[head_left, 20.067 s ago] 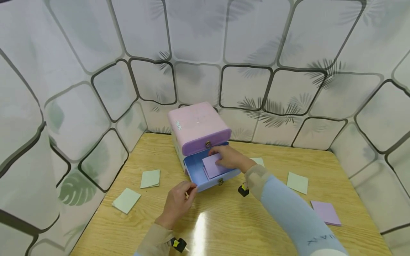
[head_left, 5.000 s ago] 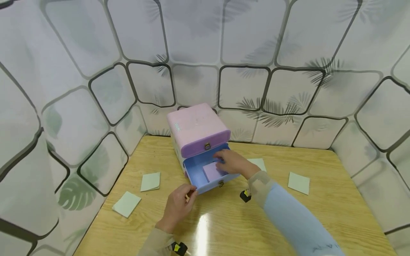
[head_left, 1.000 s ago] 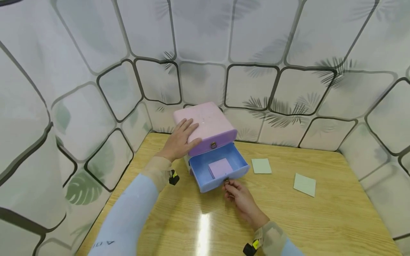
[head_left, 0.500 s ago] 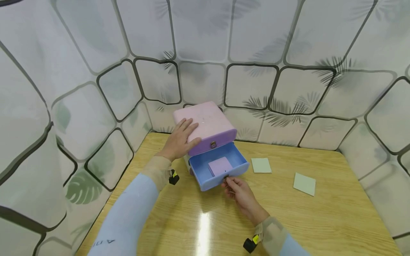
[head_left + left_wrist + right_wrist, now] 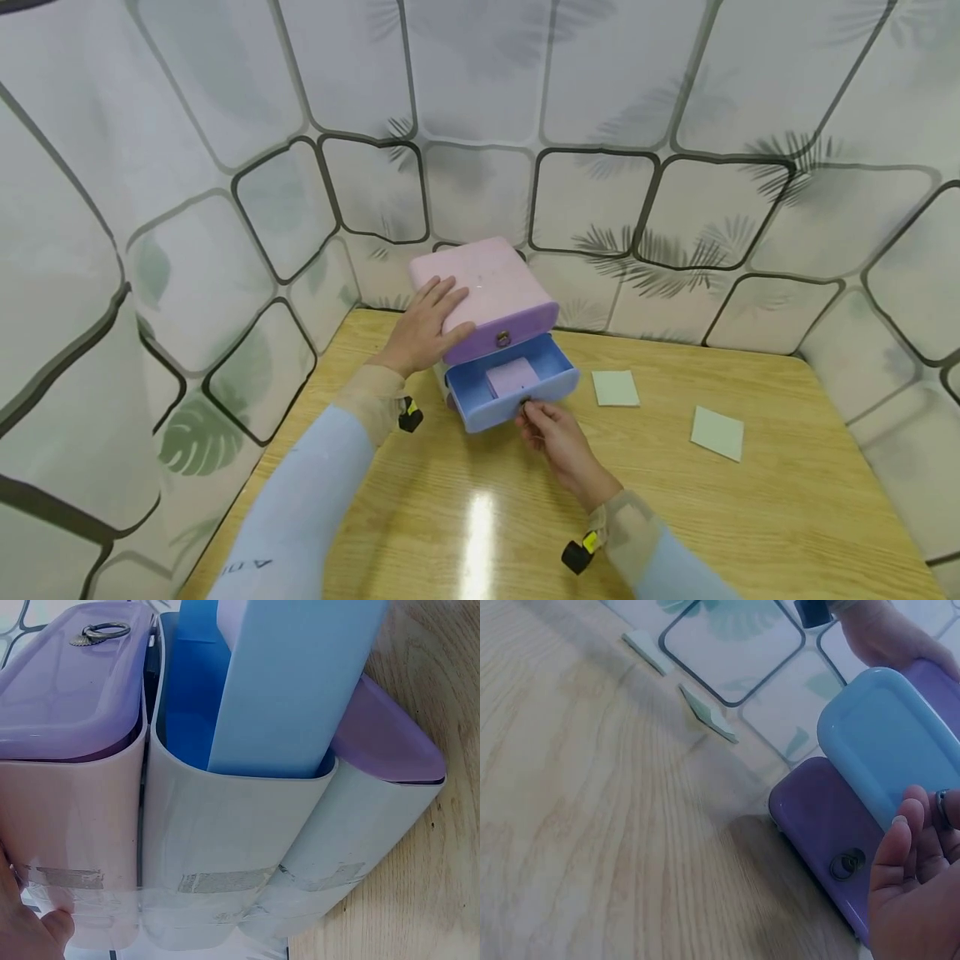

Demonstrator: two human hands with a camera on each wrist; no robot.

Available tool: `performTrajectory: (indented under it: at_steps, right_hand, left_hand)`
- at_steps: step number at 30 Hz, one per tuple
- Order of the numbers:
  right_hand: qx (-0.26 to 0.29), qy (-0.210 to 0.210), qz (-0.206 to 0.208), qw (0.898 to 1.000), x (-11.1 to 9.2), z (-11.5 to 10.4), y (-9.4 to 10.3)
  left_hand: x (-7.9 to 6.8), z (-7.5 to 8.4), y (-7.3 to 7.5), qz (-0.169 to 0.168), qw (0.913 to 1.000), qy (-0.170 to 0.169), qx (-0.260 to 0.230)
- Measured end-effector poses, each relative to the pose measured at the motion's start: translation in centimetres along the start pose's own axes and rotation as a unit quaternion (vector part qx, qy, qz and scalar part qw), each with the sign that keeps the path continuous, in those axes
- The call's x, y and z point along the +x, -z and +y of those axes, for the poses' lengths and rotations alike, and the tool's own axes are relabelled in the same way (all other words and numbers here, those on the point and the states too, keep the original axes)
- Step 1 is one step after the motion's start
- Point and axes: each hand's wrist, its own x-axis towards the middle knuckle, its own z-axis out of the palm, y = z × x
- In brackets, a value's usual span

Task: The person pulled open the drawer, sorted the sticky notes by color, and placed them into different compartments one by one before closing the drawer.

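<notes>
A small three-tier drawer box (image 5: 498,271) with a pink top stands on the table. My left hand (image 5: 429,329) rests on its top left edge, fingers spread. The middle blue drawer (image 5: 480,417) is pulled part way out, with a stack of purple paper notes (image 5: 512,377) inside. My right hand (image 5: 558,450) pinches the metal ring pull (image 5: 942,808) on that drawer's front. In the left wrist view, the upper purple drawer (image 5: 67,690) and the lower purple drawer (image 5: 390,739) sit closed.
Two green note pads lie right of the box, one nearer (image 5: 616,388) and one farther right (image 5: 717,433). In the right wrist view, more green pads (image 5: 709,716) lie on the other side. A patterned curtain (image 5: 585,200) surrounds the wooden table (image 5: 750,525).
Earlier my right hand put purple notes in the drawer while my left held its corner; the purple pad at right is gone. Now the right hand has pushed the blue drawer partly inward.
</notes>
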Motion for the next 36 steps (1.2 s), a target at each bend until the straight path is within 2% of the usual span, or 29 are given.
performTrajectory:
  at_steps: [7,15,26,36]
  right_hand:
    - [0.001,0.006,-0.003,1.0,1.2,-0.6,-0.6]
    - [0.003,0.009,0.004,1.0,2.3,-0.9,-1.3]
    - [0.005,0.025,0.002,1.0,3.8,-1.3,-1.7]
    - [-0.024,0.015,0.014,1.0,4.9,-1.9,-2.3]
  left_hand:
    - [0.1,0.0,0.4,0.0,1.0,-0.003,0.003]
    - [0.5,0.4,1.0,-0.036,0.9988,0.018,0.029]
    - [0.6,0.7,1.3,-0.035,0.9987,0.009,0.037]
    - [0.7,0.7,1.2,-0.03,0.9989,0.012,0.035]
